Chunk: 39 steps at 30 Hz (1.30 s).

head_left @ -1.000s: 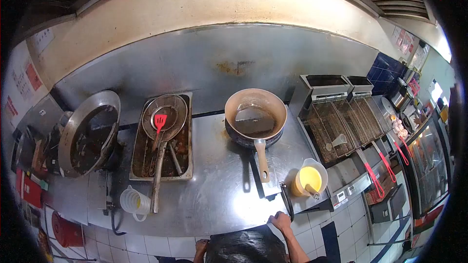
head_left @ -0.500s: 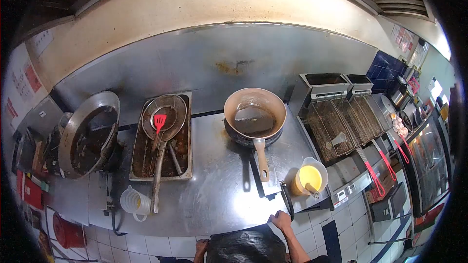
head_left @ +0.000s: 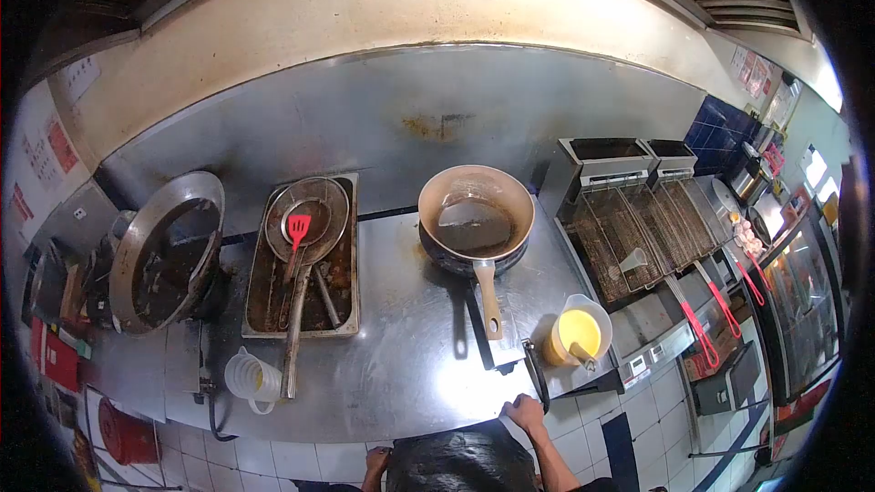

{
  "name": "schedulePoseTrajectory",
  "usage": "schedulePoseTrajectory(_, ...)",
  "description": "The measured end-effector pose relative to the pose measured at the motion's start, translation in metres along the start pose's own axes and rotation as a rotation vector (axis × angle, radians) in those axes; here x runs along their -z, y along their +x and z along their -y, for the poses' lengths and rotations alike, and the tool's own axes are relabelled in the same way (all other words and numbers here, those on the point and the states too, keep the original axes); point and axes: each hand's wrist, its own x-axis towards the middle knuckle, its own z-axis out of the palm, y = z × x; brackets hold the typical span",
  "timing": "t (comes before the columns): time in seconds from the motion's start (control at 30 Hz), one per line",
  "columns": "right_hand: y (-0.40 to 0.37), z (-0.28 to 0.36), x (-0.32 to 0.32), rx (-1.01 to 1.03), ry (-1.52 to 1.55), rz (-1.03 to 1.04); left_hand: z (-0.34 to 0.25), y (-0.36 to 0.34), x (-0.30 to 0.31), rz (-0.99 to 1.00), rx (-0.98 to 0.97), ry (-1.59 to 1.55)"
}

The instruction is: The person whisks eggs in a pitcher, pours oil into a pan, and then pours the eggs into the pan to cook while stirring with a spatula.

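My left hand (head_left: 377,461) hangs low beside the dark apron (head_left: 463,463), its fingers curled and too small to make out. My right hand (head_left: 524,412) rests at the front edge of the steel counter (head_left: 401,374), near a black hose (head_left: 539,374); its fingers look bent, and whether they hold anything is unclear. Ahead of it, a deep pan (head_left: 478,211) with dark liquid inside sits on a burner, its beige handle pointing toward me. A jug of yellow liquid (head_left: 580,333) with a utensil in it stands to the right of the handle.
A metal tray (head_left: 354,310) holds strainers (head_left: 308,211) and a red slotted spatula (head_left: 298,226). Left of it stands a large wok (head_left: 173,255); a clear measuring jug (head_left: 252,379) is near the front edge. Fryer baskets (head_left: 629,235) with red handles (head_left: 700,333) are at right.
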Motion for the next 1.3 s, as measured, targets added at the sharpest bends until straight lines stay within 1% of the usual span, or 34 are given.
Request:
schedulePoseTrajectory(0.07,-0.001,0.001,0.001,0.006,0.023,0.007,-0.006,-0.003,0.002,0.016,0.031,0.033)
schedulePoseTrajectory(0.1,0.000,-0.001,-0.001,0.006,0.024,0.007,0.002,0.001,-0.002,0.017,0.030,0.033)
schedulePoseTrajectory(0.17,0.000,-0.002,-0.004,-0.020,0.046,-0.021,0.011,0.007,-0.005,-0.023,-0.227,0.086)
schedulePoseTrajectory(0.2,0.001,-0.002,-0.004,-0.020,0.046,-0.021,0.012,0.008,-0.007,-0.023,-0.227,0.086)
schedulePoseTrajectory(0.27,0.001,-0.002,-0.004,-0.045,0.046,-0.007,0.014,0.010,-0.010,-0.030,-0.135,0.036)
schedulePoseTrajectory(0.3,0.001,-0.002,-0.005,-0.045,0.046,-0.008,0.016,0.011,-0.010,-0.030,-0.135,0.036)
schedulePoseTrajectory(0.37,0.001,-0.002,-0.006,-0.043,0.047,-0.022,0.021,0.012,-0.012,-0.042,-0.204,0.036)
schedulePoseTrajectory(0.4,0.002,-0.004,-0.008,-0.043,0.048,-0.021,0.012,0.006,-0.006,-0.041,-0.204,0.036)
schedulePoseTrajectory(0.47,0.003,-0.006,-0.009,-0.023,0.052,-0.033,0.000,-0.002,-0.001,-0.020,-0.046,-0.024)
schedulePoseTrajectory(0.5,0.003,-0.006,-0.009,-0.023,0.052,-0.033,-0.001,-0.004,0.001,-0.020,-0.045,-0.023)
schedulePoseTrajectory(0.57,0.002,-0.004,-0.006,-0.026,0.047,-0.013,-0.003,-0.005,0.002,0.000,0.015,-0.101)
schedulePoseTrajectory(0.6,0.001,-0.002,-0.003,-0.026,0.048,-0.014,-0.004,-0.004,0.003,0.000,0.013,-0.101)
schedulePoseTrajectory(0.67,-0.001,0.000,-0.001,-0.028,0.030,0.000,-0.007,-0.006,0.006,0.034,-0.025,0.018)
schedulePoseTrajectory(0.77,-0.001,0.000,-0.001,-0.028,0.029,-0.001,-0.011,-0.011,0.006,0.019,0.008,-0.034)
schedulePoseTrajectory(0.87,0.002,-0.001,-0.005,-0.061,0.037,0.014,-0.009,-0.004,0.006,0.057,-0.034,-0.066)
schedulePoseTrajectory(0.97,0.001,-0.002,-0.005,-0.059,0.047,0.003,-0.014,-0.008,0.003,0.009,-0.004,-0.076)
schedulePoseTrajectory(1.07,0.002,-0.002,-0.006,-0.067,0.040,0.005,-0.016,-0.012,0.006,0.029,-0.036,-0.090)
schedulePoseTrajectory(1.17,0.002,-0.004,-0.008,-0.058,0.065,-0.019,0.031,0.022,-0.025,0.019,-0.081,-0.126)
schedulePoseTrajectory(1.23,0.002,-0.004,-0.008,-0.058,0.063,-0.014,0.011,0.008,-0.011,0.001,-0.069,-0.085)
schedulePoseTrajectory(1.3,0.001,-0.003,-0.006,-0.060,0.064,-0.012,0.007,0.005,-0.007,-0.016,-0.061,-0.043)
